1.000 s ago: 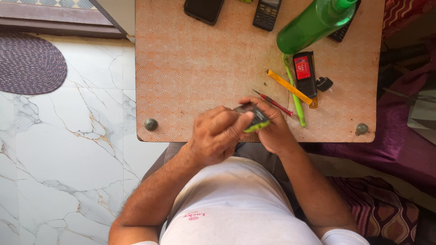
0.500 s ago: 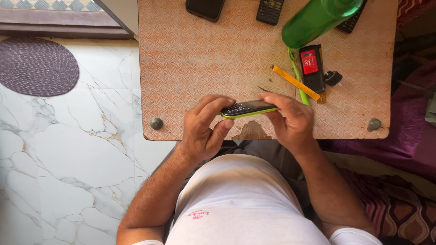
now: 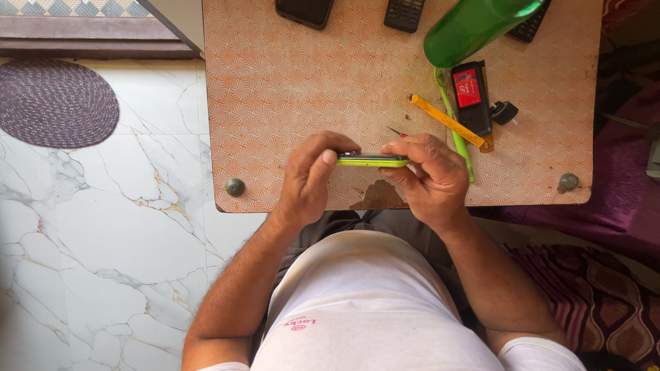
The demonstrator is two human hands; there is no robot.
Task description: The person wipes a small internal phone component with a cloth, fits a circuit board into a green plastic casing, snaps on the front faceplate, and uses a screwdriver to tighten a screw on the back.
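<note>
I hold a small black and lime-green mobile phone (image 3: 371, 160) edge-on between both hands, just above the near edge of the patterned table (image 3: 289, 103). My left hand (image 3: 309, 175) grips its left end with the thumb on top. My right hand (image 3: 426, 175) grips its right end with the fingers curled over it. A thin red tool (image 3: 397, 132) pokes out behind my right fingers.
On the table lie a green bottle (image 3: 474, 24), a black battery with a red label (image 3: 470, 96), a yellow tool (image 3: 448, 121), a green toothbrush (image 3: 452, 117), a small black part (image 3: 505, 112), and several dark phones along the far edge. A woven mat (image 3: 55, 103) lies on the marble floor.
The phone has turned from a tilted, bunched grip to lying level and edge-on, with my hands spread to its two ends. The view has shifted slightly.
</note>
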